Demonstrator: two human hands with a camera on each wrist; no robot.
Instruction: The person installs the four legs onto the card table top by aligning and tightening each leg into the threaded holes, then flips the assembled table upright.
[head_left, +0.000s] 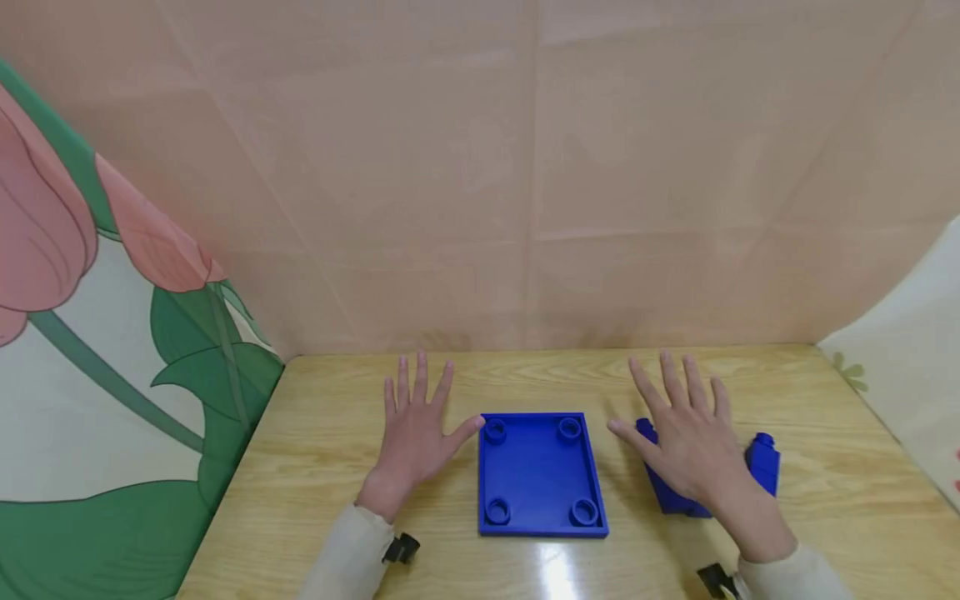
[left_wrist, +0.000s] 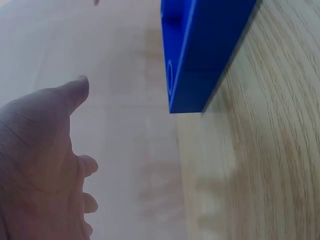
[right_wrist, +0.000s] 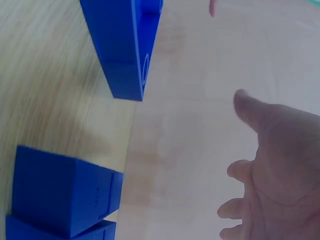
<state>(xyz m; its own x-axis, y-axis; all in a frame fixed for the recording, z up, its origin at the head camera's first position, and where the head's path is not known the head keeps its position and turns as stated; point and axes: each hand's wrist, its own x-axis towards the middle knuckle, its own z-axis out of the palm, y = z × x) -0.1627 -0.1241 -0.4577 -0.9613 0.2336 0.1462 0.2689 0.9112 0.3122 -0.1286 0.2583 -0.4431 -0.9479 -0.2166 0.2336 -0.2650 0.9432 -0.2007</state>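
A square blue panel (head_left: 536,471) with a raised rim lies flat on the table, a ring-shaped socket in each corner. To its left, my left hand (head_left: 414,442) is held palm down with fingers spread, its thumb tip overlapping the panel's far left corner in the head view. My right hand (head_left: 692,446), fingers also spread, hovers over some blue blocks (head_left: 667,493) on the right and partly hides them. One blue block (head_left: 763,465) with a round knob at its end shows beyond the wrist. Both hands hold nothing.
The wooden table (head_left: 322,433) meets a pinkish cloth backdrop (head_left: 450,208) along its far edge. A flower-printed cloth (head_left: 172,400) borders the left side, and a pale cloth (head_left: 915,358) the right. Each wrist carries a small black device (head_left: 402,548).
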